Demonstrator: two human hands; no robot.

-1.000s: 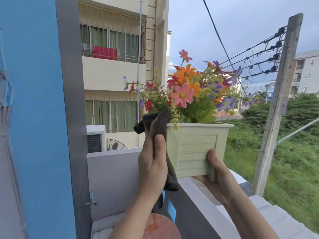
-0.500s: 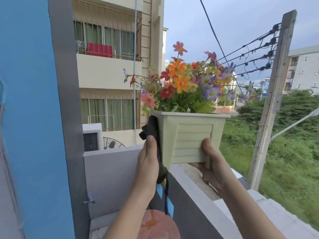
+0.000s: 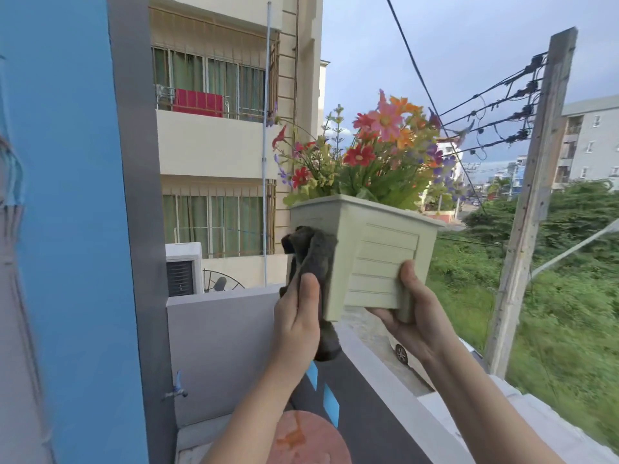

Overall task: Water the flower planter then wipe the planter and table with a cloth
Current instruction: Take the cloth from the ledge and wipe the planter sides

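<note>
Planter [image 3: 375, 259]: pale green box, one item, held in the air at centre frame above the grey balcony wall [image 3: 368, 406], not resting on any counter.

Change noted: over the past second it turns and tips. A corner now faces the camera, and the long side shows at the left. The cloth [image 3: 315, 252] drops from the rim, up among the flowers [image 3: 378, 145], to the left face below the rim.

Reading: wiping of the planter is under way, face by face. The counter wipe looks not yet done.

Count:
- Cloth: one, dark, bunched against the planter's left face.
- Left hand [image 3: 296, 323]: one, grip closed on the cloth with the thumb laid along it. Its fingers are hidden behind the cloth.
- Right hand [image 3: 415, 316]: one, grip cupping the planter's lower right corner, thumb on the slatted face.
- Flowers: one mixed bunch, too many blooms to count.
- Tap [image 3: 177, 390]: one, lower left.
- Round reddish top [image 3: 308, 440]: one, bottom centre.
</note>
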